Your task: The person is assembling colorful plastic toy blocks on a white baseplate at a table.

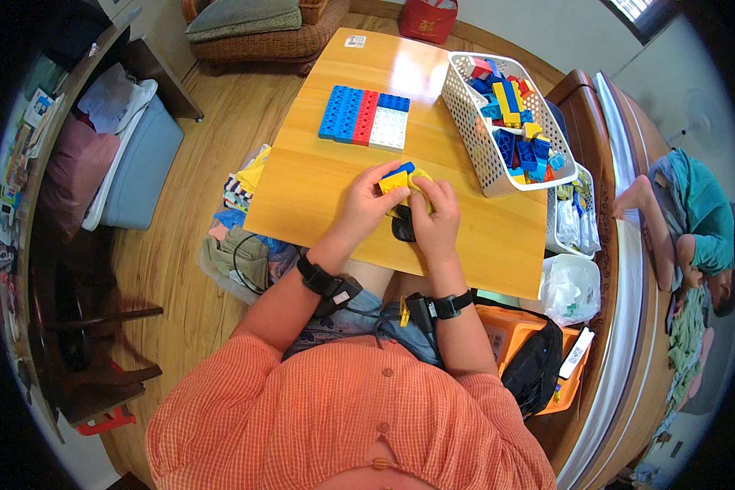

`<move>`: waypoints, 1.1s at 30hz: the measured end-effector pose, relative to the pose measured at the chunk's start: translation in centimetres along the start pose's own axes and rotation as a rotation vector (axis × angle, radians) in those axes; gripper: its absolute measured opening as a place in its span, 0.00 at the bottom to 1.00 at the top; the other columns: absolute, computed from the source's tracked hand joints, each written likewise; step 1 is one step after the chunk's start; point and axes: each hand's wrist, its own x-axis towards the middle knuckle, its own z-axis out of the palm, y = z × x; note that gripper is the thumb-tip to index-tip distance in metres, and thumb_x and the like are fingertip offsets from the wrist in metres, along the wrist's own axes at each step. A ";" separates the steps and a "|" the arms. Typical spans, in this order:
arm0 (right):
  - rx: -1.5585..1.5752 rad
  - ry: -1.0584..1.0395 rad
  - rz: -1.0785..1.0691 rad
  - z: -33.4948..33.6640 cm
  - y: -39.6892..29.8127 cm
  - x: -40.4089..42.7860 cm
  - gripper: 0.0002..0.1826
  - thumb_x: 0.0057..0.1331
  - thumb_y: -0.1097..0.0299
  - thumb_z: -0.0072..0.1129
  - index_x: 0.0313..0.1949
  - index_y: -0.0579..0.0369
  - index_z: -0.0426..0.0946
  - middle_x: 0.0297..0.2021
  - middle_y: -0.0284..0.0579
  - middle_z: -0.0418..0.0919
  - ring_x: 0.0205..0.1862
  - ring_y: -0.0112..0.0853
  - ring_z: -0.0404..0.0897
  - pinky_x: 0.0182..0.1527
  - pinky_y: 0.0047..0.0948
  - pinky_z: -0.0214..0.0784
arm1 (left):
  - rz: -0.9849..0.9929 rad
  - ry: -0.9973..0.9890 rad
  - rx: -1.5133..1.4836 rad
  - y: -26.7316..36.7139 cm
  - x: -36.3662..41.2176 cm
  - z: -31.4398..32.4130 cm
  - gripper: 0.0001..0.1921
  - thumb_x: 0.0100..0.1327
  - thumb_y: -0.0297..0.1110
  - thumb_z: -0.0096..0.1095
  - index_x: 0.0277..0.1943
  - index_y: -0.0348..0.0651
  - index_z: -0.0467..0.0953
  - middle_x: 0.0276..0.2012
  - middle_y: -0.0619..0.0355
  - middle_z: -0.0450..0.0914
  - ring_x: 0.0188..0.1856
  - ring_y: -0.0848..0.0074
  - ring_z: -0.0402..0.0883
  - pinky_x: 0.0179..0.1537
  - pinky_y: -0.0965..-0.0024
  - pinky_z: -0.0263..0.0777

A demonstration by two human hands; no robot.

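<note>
My left hand (365, 202) grips a yellow toy building brick (394, 182) with a blue brick (406, 168) against its far side. Bunched yellow cloth (421, 178) is pinched in my right hand (436, 211), up against the bricks. A dark, rounded item (403, 225) hangs below my fingers; what it is I cannot tell. Beyond my hands, blue, red and white bricks (365, 116) lie side by side in a flat block on the wooden table (300, 184). My fingers hide part of the held bricks.
A white perforated basket (471, 131) of loose bricks stands at the table's right. Beside the table are a clear bin of clothes (239, 245), a white basket of packets (572, 214) and an orange tray (520, 331). A person (692, 214) is on the bed at right.
</note>
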 end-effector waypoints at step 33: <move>0.146 -0.145 -0.203 0.5 -1.1 0.0 0.16 0.62 0.74 0.70 0.51 0.53 0.85 0.42 0.52 0.80 0.42 0.42 0.82 0.43 0.33 0.75 | -0.274 0.029 -0.606 1.0 0.9 -1.1 0.21 0.81 0.47 0.47 0.60 0.38 0.74 0.48 0.58 0.81 0.47 0.75 0.81 0.52 0.71 0.73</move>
